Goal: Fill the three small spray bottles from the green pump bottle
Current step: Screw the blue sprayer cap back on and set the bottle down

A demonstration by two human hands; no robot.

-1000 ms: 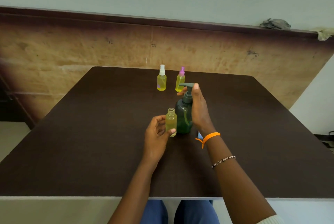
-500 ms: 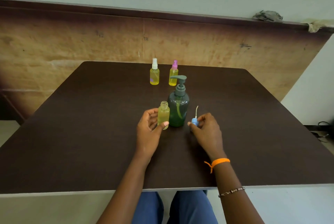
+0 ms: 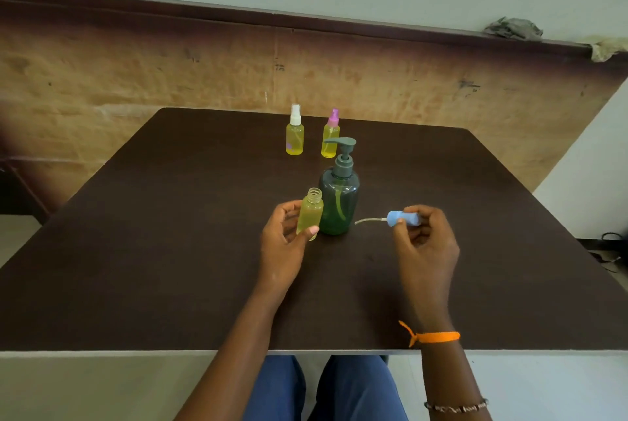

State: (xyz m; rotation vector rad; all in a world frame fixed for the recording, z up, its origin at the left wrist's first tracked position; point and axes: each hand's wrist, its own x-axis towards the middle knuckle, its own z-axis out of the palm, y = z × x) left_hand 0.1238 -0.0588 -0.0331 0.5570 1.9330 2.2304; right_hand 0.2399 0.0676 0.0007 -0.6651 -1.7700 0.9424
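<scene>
Dark table (image 3: pixel 170 250), left hand (image 3: pixel 283 247) gripping uncapped bottle (image 3: pixel 310 213), right hand (image 3: pixel 424 244) pinching blue sprayer (image 3: pixel 402 218), green pump bottle (image 3: pixel 339 203) between

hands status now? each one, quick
Left hand: holding the uncapped spray bottle.
Right hand: pinching the blue spray cap, its tube pointing left.

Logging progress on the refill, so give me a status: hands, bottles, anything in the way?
Left hand holds open bottle, yellow liquid inside. Right hand pinches blue sprayer, tube out. Pump bottle beside it; two capped bottles behind. Nothing in the way.
</scene>
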